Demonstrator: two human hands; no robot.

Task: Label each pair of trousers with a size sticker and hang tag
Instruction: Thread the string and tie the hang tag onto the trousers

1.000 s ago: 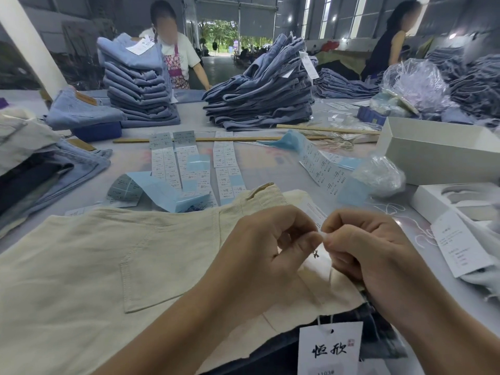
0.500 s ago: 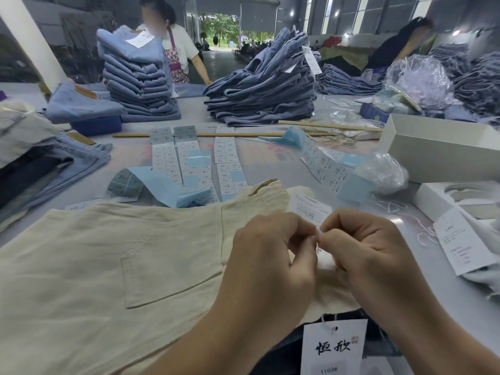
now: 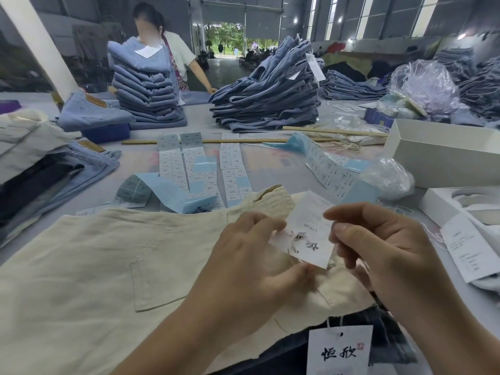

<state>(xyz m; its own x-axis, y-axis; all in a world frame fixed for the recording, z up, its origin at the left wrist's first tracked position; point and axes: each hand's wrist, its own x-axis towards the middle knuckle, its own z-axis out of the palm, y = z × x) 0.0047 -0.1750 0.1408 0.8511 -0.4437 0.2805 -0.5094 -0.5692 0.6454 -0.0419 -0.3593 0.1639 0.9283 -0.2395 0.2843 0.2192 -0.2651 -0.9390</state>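
Trousers (image 3: 113,255) under left hand (image 3: 251,269): cream, plain twill. Hang tag (image 3: 308,228) between hands: white, black print. Second hang tag (image 3: 339,350) below right hand (image 3: 384,253): white, black characters, small red seal. Sticker strips (image 3: 230,169) beyond hands: white labels, light-blue backing. Jeans stacks (image 3: 267,101) farther off: faded blue denim. Boxes (image 3: 443,152) right of right hand: white. Bench (image 3: 270,163): pale grey.

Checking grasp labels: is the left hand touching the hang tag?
Touching. Head view: left hand fingertips overlap the left edge of the hang tag above the cream trousers.
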